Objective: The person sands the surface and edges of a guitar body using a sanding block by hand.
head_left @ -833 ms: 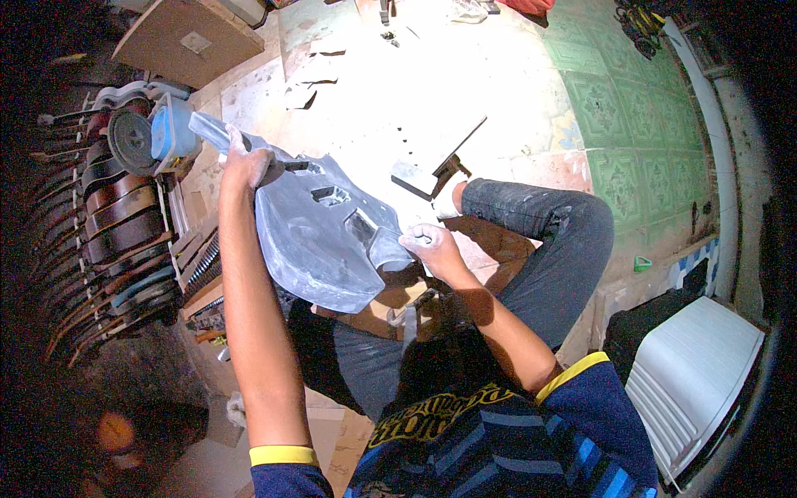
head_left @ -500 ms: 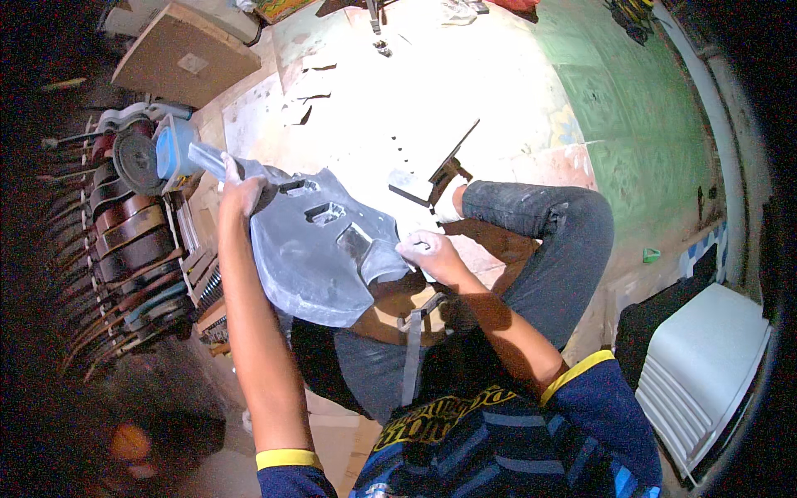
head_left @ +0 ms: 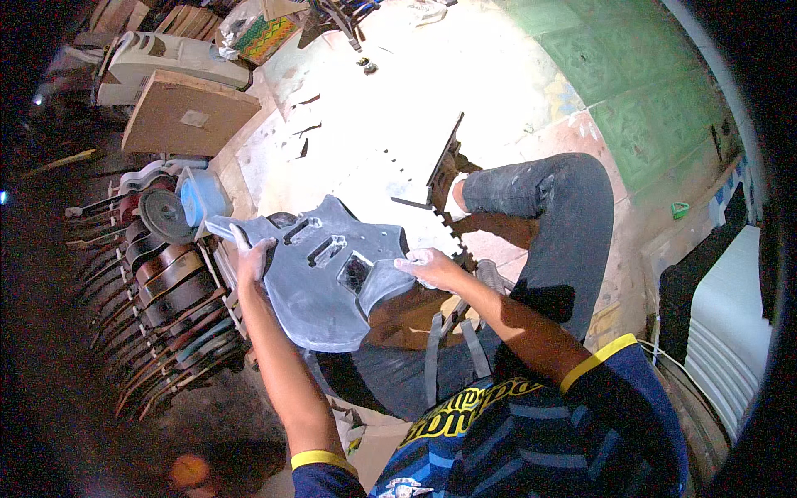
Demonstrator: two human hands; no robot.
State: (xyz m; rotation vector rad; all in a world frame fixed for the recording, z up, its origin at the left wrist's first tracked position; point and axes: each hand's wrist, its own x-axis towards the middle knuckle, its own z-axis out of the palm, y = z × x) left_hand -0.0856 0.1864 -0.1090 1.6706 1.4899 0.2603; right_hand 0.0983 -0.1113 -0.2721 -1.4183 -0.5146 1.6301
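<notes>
A grey electric guitar body (head_left: 311, 299), dusted with pale powder, is tilted above my lap. Several cut-out cavities run through its face. My left hand (head_left: 251, 259) is closed around its narrow upper-left end, thumb on the near side. At the opposite edge, my right hand (head_left: 430, 268) grips the tip of a curved horn between thumb and bent fingers. The undersides of both grips are hidden, so I cannot tell whether anything else lies under the right fingers.
Several guitar bodies (head_left: 166, 274) stand in a rack on the left, beside a blue plastic tub (head_left: 202, 199). A brown board (head_left: 189, 114) leans behind. Dark strips (head_left: 444, 166) lie near my foot. White stacked panels (head_left: 722, 324) stand at right.
The view has shifted, bringing more of the left rack and back wall into sight. My right hand has gone from a curled fist beside the horn to a flatter grip on it.
</notes>
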